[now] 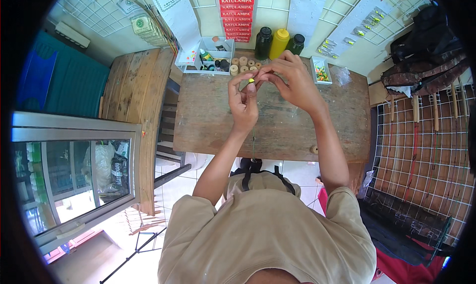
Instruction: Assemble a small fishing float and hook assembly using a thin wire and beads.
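Note:
My left hand (243, 103) is raised over the wooden table, pinching a small bright yellow float (251, 80) between thumb and fingers. Close beside it on the right, my right hand (290, 81) has its thumb and index finger pressed together, almost touching the left fingertips. Whatever lies in that right pinch is too small or thin to make out. Below the left hand, a thin dark line (254, 140) runs down toward the table's front edge.
On the table (208, 115), wooden spools (234, 70) stand beside a white divided tray (218, 72). Behind are dark bottles (263, 43) and a yellow bottle (279, 43). A small white box (321, 70) holds colourful pieces. At right stands a wire rack (421, 150) with hanging rods.

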`<state>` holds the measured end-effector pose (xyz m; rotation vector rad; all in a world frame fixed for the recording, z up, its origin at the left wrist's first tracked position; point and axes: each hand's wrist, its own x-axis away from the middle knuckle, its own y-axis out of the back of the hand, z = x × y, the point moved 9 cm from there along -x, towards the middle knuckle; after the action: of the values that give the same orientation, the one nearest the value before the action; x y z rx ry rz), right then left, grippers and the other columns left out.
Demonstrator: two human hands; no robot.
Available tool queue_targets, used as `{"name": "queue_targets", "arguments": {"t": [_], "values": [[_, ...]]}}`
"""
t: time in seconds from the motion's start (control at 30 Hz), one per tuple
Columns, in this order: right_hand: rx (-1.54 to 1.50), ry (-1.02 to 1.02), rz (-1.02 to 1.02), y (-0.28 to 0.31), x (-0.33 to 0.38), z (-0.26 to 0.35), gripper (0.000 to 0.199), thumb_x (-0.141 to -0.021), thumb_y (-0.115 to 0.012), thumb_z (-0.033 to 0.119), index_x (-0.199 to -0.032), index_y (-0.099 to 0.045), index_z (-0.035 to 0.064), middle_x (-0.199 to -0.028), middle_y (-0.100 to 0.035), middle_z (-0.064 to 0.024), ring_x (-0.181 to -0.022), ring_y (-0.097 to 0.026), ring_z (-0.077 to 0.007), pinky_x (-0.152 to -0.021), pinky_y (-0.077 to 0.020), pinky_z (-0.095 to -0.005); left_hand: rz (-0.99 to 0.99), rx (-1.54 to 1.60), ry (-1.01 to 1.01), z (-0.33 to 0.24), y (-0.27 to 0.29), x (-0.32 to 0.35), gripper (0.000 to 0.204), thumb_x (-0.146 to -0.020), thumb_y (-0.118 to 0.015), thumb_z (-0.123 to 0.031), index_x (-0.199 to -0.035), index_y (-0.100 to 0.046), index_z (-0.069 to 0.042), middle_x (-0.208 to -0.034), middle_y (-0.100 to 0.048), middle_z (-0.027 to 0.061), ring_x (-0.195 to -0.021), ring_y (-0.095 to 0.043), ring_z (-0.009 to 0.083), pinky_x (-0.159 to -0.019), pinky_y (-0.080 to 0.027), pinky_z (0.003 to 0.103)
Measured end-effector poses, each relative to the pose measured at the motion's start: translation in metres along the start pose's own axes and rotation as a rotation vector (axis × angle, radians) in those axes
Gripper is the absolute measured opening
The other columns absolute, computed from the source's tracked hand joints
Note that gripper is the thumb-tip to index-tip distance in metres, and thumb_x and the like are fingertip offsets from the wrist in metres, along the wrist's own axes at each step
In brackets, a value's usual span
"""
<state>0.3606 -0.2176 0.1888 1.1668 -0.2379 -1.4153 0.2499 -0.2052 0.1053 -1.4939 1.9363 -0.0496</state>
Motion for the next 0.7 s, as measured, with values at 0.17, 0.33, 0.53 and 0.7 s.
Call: {"name": "queue_targets", "arguments": {"t": [0.17,0.33,0.53,0.7], "values": [[0.035,-0.018,0.032,0.001,-0.003,0.003,0.013,-0.077,-0.068,0.006,-0.089,-0.067,0.0093,-0.089,-0.066,0.0007,-0.082,-0.050,-0.0224,-0.077,-0.0401,-0.0345,-0.006,-0.005,-0.006,-0.002,0.000,-0.001,0.032,-0.096,-0.049,-0.011,-0.122,-0.031,-0.004,-0.120,-0.045,0.0168,-0.107,-0.058,0.0235,-0.095,-0.051,0.039],[0.055,0.032,0.016,0.001,-0.004,0.007,0.010,-0.078,-0.066,0.010,-0.088,-0.067,0.0109,-0.083,-0.064,0.0025,-0.081,-0.049,-0.0222,-0.077,-0.0377,-0.0338,-0.025,0.018,-0.007,-0.002,0.004,-0.001,0.035,-0.095,-0.049,-0.004,-0.121,-0.026,-0.006,-0.117,-0.044,0.0166,-0.105,-0.059,0.0246,-0.094,-0.052,0.038],[0.048,0.021,0.014,0.007,-0.002,0.008,0.009,-0.079,-0.065,0.010,-0.088,-0.067,0.0117,-0.085,-0.064,0.0027,-0.083,-0.049,-0.0222,-0.078,-0.0369,-0.0335,-0.027,0.017,-0.032,-0.004,0.004,0.000,0.035,-0.093,-0.051,0.001,-0.119,-0.028,-0.006,-0.115,-0.046,0.0161,-0.106,-0.058,0.0236,-0.093,-0.052,0.037],[0.112,0.018,0.050,0.010,0.000,0.013,0.011,-0.080,-0.065,0.011,-0.091,-0.067,0.0126,-0.086,-0.064,0.0034,-0.084,-0.049,-0.0217,-0.079,-0.0367,-0.0347,-0.008,-0.050,-0.053,-0.004,0.006,0.003,0.030,-0.091,-0.055,0.000,-0.114,-0.036,-0.008,-0.116,-0.048,0.0144,-0.113,-0.053,0.0243,-0.090,-0.052,0.036]]}}
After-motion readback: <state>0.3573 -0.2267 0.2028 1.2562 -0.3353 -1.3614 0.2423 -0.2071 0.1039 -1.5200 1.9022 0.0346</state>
